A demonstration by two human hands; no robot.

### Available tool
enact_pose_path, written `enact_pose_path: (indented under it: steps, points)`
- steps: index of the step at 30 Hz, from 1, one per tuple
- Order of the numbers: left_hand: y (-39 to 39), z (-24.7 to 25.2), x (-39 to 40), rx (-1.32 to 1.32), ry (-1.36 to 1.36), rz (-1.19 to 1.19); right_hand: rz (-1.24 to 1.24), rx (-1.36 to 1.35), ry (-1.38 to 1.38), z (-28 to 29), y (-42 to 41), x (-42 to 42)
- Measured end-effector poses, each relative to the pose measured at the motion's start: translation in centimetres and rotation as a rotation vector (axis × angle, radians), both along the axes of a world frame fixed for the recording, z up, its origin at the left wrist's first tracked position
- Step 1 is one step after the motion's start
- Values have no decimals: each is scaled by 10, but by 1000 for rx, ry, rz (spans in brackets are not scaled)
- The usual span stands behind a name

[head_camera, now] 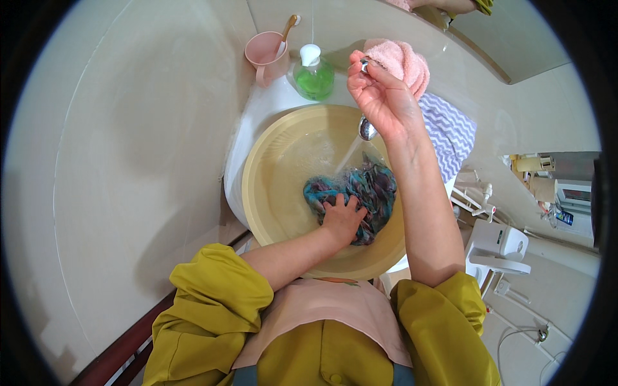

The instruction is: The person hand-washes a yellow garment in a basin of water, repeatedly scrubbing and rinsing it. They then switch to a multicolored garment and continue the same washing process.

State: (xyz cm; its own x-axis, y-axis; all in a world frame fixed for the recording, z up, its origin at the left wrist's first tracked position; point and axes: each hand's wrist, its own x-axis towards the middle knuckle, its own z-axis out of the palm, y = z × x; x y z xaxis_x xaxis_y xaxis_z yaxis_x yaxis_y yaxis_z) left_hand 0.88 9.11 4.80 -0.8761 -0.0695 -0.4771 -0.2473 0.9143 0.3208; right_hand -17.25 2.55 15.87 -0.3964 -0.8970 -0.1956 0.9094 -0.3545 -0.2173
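Water runs from the chrome faucet spout (367,128) into a beige plastic basin (252,193) that stands on a white sink (232,159). In the water lies a bunched cloth in teal, purple and dark tones (379,193). My left hand (344,219) rests on this cloth with its fingers spread, pressed against the fabric. My right hand (381,91) is raised above the far right rim, its fingertips closed on the small chrome faucet handle (364,66). The base of the faucet is hidden behind my right hand and forearm.
Behind the basin stand a pink cup (265,50) with a toothbrush (288,33) and a pump bottle of green liquid soap (314,79). A pink towel (410,67) and a folded zigzag-patterned cloth (446,135) lie at the right. Pipes with a valve (485,198) run along the right wall.
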Motion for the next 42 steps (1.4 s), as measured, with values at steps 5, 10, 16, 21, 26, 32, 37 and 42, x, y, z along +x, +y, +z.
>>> enact_pose_path:
  steps: [5, 10, 16, 21, 26, 32, 37, 42]
  points:
    - [-1, -12, 0, -43, 48, 21, 49, -18, -4, 1, 1, -1]
    - [-2, -13, -1, -24, 73, 52, 83, -37, 0, -1, 2, -3]
    - [-2, -17, 1, -13, 107, 67, 83, -18, 73, -1, 4, -4]
    - [-3, -16, 0, 12, 92, 68, 80, 9, 40, 2, 7, -3]
    - [-5, -15, -2, 20, 48, 54, 168, 35, 44, 5, 20, -9]
    - [-7, -12, -3, 8, 16, 33, 251, 99, 134, 7, 35, -19]
    - [-11, -9, -1, -7, 40, 30, 346, 184, 190, -3, 49, -20]
    - [-14, -7, -3, -24, 31, 24, 261, 246, 391, -4, 56, -5]
